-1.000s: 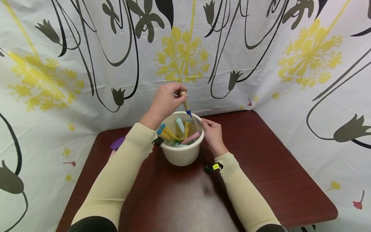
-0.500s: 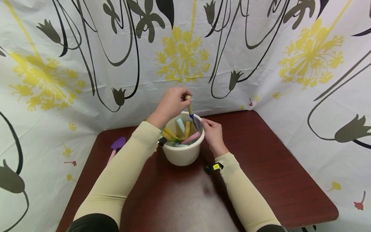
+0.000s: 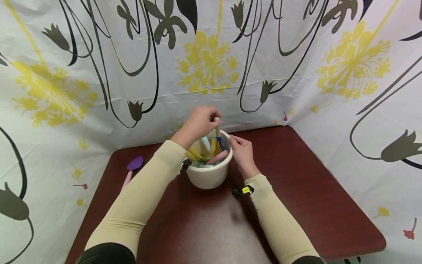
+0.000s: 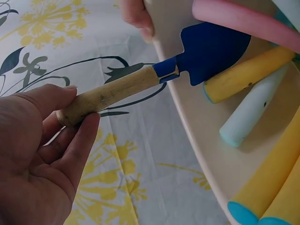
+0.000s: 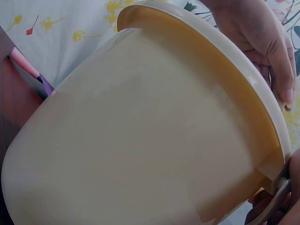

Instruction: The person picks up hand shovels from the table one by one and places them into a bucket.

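My left hand (image 3: 199,124) pinches the end of a small trowel's wooden handle between thumb and fingers. The blue blade of the trowel (image 4: 213,49) points down inside a cream bucket (image 3: 206,179), close to a pink handle (image 4: 248,21). My right hand (image 3: 243,156) grips the bucket's rim on the right side, near the attachment of its carrying handle (image 5: 276,206). Several other tools stand in the bucket with their handles up, among them a yellow handle (image 4: 251,75) and a pale blue handle (image 4: 253,108). The lower ends of these are mostly hidden.
A purple-bladed trowel (image 3: 135,163) with a pink handle lies on the dark red table (image 3: 296,183), left of the bucket and partly behind my left forearm. A flower-patterned white curtain (image 3: 280,44) hangs along the back and both sides.
My left hand has moved down and slightly right, lowering the blue trowel into the bucket. The right hand stays at the rim. More of the purple trowel shows.
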{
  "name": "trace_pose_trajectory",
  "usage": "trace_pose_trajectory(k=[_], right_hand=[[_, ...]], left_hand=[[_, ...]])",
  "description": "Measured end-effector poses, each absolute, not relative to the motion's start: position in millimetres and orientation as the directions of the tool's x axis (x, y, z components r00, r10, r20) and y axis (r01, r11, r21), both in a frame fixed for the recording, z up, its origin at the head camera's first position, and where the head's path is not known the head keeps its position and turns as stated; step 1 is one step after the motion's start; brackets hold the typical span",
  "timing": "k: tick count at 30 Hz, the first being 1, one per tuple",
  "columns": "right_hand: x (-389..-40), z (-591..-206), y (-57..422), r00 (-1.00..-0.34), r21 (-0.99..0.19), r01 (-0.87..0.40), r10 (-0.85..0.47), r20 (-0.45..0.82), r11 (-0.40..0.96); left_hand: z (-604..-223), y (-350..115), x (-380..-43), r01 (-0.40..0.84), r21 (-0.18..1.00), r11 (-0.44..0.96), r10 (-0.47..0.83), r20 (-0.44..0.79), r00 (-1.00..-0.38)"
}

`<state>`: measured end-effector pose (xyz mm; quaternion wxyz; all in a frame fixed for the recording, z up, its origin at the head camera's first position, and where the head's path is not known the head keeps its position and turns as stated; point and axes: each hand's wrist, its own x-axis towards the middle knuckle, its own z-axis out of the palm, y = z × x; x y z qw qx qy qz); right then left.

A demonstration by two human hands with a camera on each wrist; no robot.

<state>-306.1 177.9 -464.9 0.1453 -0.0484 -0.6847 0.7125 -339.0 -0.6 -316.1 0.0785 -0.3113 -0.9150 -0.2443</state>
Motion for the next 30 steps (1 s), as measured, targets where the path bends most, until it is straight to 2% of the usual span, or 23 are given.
trace_pose_trajectory(k=[20, 30], right_hand=[[-305.2, -465.6, 178.7, -0.956, -0.989, -0.143, 0.262, 0.127, -0.042], [-305.5, -465.0, 179.3, -0.956, -0.988, -0.149, 0.264, 0.132, -0.043]], left_hand=[[-338.5, 5.1, -339.9, 0.572, 0.395, 0.719, 0.557, 0.164, -0.814], [-345.9, 1.2, -337.5, 0.568, 0.401, 0.718, 0.561, 0.148, -0.814]])
